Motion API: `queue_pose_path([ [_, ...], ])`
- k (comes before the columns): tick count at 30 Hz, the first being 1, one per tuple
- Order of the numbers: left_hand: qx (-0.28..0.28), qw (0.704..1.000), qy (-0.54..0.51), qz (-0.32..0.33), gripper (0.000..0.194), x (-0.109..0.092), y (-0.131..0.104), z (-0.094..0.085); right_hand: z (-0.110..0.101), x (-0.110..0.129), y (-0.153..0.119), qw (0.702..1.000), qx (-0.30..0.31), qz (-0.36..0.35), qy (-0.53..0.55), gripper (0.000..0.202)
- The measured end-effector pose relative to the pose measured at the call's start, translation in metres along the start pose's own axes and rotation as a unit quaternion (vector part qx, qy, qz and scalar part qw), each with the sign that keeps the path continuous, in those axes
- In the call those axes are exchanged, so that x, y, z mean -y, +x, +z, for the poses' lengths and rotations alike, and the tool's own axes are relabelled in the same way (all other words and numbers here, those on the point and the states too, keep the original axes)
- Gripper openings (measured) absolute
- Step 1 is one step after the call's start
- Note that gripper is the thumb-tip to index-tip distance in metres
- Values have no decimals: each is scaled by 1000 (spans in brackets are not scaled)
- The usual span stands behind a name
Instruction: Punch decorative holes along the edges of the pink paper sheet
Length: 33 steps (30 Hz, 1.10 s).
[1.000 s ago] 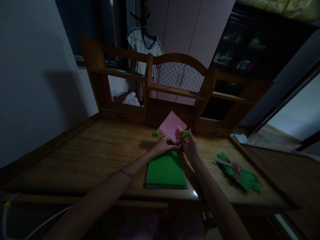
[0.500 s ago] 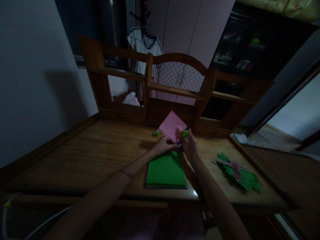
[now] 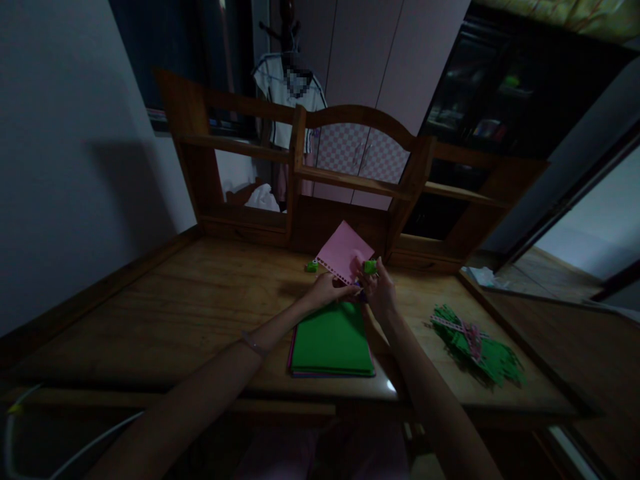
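My left hand (image 3: 326,291) pinches a pink paper sheet (image 3: 344,250) near its lower corner. A row of small holes runs along the sheet's lower-left edge. My right hand (image 3: 379,291) is closed round a small bright-green tool (image 3: 370,267) whose exact kind is too dark and small to tell. Something dark blue shows between the two hands, at the paper's corner. Another small green piece (image 3: 311,267) lies on the table just left of the sheet. Below my hands lies a stack of green paper (image 3: 333,341), with pink and purple edges under it.
A heap of green paper strips (image 3: 487,357) lies at the right of the wooden table (image 3: 200,293), with pink strips (image 3: 473,340) on top. Along the back stands a wooden shelf unit (image 3: 350,175). A shirt (image 3: 280,100) hangs behind it.
Almost nothing differs. Both hands stay at the pink sheet's lower corner, with only a slight shift of the fingers.
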<state>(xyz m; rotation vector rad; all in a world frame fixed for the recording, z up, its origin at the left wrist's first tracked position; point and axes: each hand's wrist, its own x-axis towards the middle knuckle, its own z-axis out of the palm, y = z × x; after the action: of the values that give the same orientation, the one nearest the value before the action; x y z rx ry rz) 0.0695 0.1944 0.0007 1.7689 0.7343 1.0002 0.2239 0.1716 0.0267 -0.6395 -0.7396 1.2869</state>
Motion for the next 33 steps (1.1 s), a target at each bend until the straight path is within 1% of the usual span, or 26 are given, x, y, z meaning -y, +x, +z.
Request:
queue_pose_path([
  [7, -6, 1000, -9, 4, 40, -3, -1, 0, 2, 0, -1, 1000, 3, -1, -6, 24],
  [12, 2, 999, -32, 4, 38, -2, -1, 1, 4, 1, -2, 1000, 9, -2, 1, 23],
  [16, 1, 1000, -26, -8, 38, -2, -2, 2, 3, 1, -1, 1000, 6, 3, 9, 21],
  [24, -8, 1000, -6, -3, 40, 0, -1, 2, 3, 1, -1, 1000, -9, 0, 5, 21],
  [33, -18, 1000, -12, -10, 40, -1, -1, 3, 7, 3, -4, 1000, -2, 2, -22, 24],
])
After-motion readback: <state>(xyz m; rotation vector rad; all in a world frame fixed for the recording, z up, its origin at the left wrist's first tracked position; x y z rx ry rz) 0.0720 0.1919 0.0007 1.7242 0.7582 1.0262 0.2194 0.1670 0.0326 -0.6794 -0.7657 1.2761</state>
